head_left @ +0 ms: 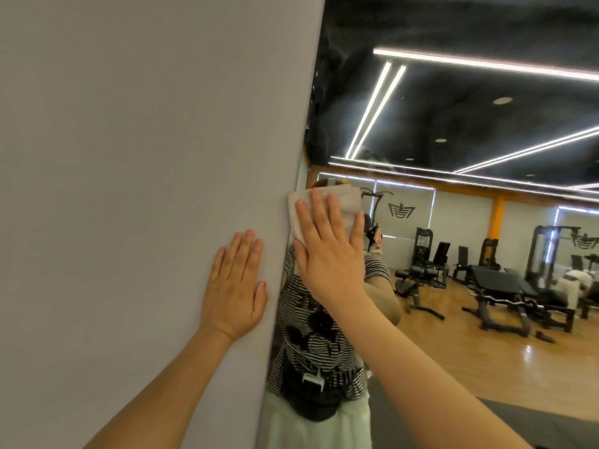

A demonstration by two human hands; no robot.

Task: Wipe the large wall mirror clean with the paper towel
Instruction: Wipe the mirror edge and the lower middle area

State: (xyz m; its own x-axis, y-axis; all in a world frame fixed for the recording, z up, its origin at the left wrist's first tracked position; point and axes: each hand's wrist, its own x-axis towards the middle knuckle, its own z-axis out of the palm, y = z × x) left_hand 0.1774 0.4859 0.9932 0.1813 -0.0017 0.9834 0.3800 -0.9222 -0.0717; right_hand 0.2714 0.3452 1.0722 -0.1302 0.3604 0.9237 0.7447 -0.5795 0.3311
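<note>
The large wall mirror [453, 131] fills the right half of the head view and reflects a gym. A folded white paper towel [348, 202] lies flat against the glass right at the mirror's left edge. My right hand [327, 251] presses it there with straight, spread fingers. My left hand [235, 283] rests flat on the grey wall [129, 157] just left of the mirror's edge, fingers straight, holding nothing. Most of the towel is hidden under my right hand.
The mirror shows my own reflection in a striped shirt [321, 335] directly behind my right arm, along with weight benches [499, 286], a wooden floor and ceiling light strips. The grey wall spans the whole left side.
</note>
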